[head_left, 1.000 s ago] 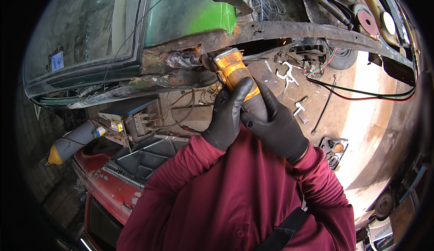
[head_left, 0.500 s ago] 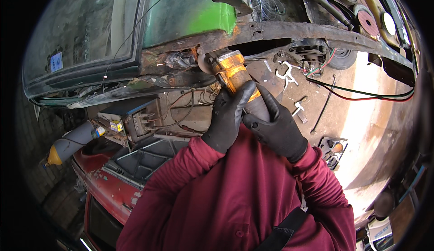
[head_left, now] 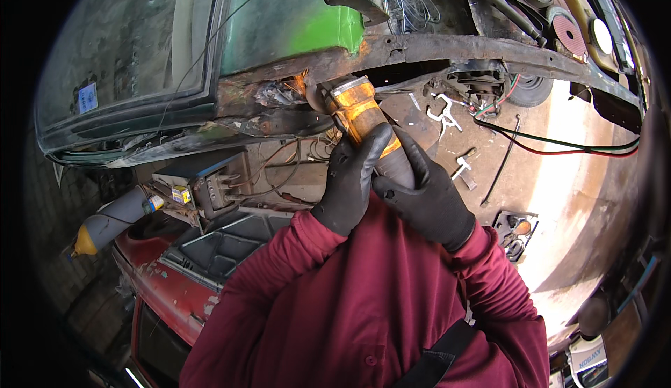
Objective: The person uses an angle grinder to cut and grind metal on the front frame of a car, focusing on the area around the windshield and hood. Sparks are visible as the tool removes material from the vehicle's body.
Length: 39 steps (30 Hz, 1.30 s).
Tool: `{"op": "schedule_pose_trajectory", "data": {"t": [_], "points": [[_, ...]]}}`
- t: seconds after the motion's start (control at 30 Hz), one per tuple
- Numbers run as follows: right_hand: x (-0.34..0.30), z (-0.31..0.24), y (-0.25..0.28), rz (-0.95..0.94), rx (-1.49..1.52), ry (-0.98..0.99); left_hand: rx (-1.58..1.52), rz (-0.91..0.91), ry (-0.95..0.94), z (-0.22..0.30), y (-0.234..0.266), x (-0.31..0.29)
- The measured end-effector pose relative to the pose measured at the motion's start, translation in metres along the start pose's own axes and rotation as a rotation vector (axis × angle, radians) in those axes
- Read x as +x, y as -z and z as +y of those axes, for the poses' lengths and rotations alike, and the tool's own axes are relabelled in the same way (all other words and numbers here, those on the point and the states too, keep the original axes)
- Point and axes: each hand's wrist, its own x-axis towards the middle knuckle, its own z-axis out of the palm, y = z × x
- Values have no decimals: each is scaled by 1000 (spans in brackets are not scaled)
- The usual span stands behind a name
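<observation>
An angle grinder point(head_left: 360, 113) with a worn yellow head and dark body lies between both my hands, tilted up and leftward. My left hand point(head_left: 353, 175), in a black glove, is wrapped round its left side with the thumb along the body. Gloved alike, my right hand point(head_left: 435, 196) closes on the rear of the body from the right. The grinder's disc point(head_left: 315, 97) meets the rusty lower edge of a dark green vehicle body point(head_left: 279, 70), where orange sparks point(head_left: 300, 81) show. The grinder's underside is hidden.
Below the body, at left, stand a welding machine point(head_left: 203, 175) with cables and a grey gas cylinder point(head_left: 115, 220) near a red car point(head_left: 164, 283). Clamps point(head_left: 444, 112), a long bar point(head_left: 501, 161) and hoses point(head_left: 559, 147) lie on the floor at right. A thin wire point(head_left: 210, 46) hangs across the door.
Sparks at the disc look slightly brighter and more spread. The grinder has barely shifted, and both hands keep their grip.
</observation>
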Motion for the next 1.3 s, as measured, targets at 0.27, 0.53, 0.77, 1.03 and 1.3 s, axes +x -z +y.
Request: {"op": "schedule_pose_trajectory", "data": {"t": [0.27,0.53,0.77,1.03,1.3], "points": [[0,1,-2,45,-158,17,-207,53,304,8,-4,7],[-1,5,-4,93,-257,52,-513,113,373,10,-8,7],[2,15,-7,204,-368,143,-44,3,16,6,-3,1],[-4,1,-4,99,-298,45,-52,48,46,9,-5,3],[-4,-4,-4,102,-325,32,-490,152,351,18,-13,9]]}}
